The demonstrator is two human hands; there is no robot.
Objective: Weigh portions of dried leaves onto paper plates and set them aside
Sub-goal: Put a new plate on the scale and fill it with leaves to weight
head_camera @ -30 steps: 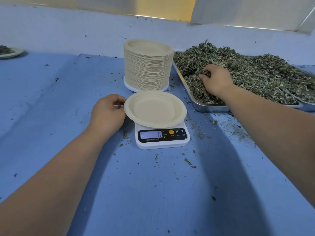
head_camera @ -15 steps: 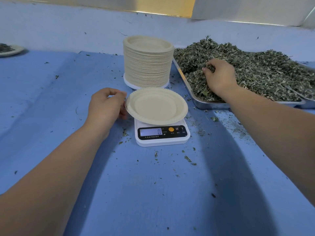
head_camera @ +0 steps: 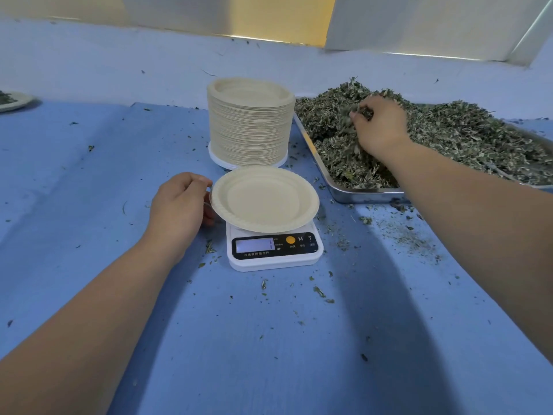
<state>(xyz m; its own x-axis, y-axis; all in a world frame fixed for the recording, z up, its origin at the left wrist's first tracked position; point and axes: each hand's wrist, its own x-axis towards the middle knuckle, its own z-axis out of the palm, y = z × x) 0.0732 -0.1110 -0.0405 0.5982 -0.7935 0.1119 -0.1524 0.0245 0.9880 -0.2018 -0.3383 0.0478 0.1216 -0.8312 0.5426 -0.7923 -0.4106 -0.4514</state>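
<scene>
An empty beige paper plate (head_camera: 264, 199) lies on a small white digital scale (head_camera: 273, 250) in the middle of the blue table. My left hand (head_camera: 178, 205) pinches the plate's left rim. To the right, a metal tray (head_camera: 359, 194) is heaped with dried green leaves (head_camera: 466, 139). My right hand (head_camera: 378, 124) is lifted over the heap, its fingers curled round a clump of leaves. A tall stack of paper plates (head_camera: 250, 121) stands just behind the scale.
At the far left edge lies a plate with leaves (head_camera: 12, 100) on it. Leaf crumbs are scattered on the blue cloth (head_camera: 269, 339) around the scale and beside the tray. A pale wall runs along the back.
My right hand has risen out of the heap toward the back of the tray with a clump of leaves. My left hand stays on the plate's rim.
</scene>
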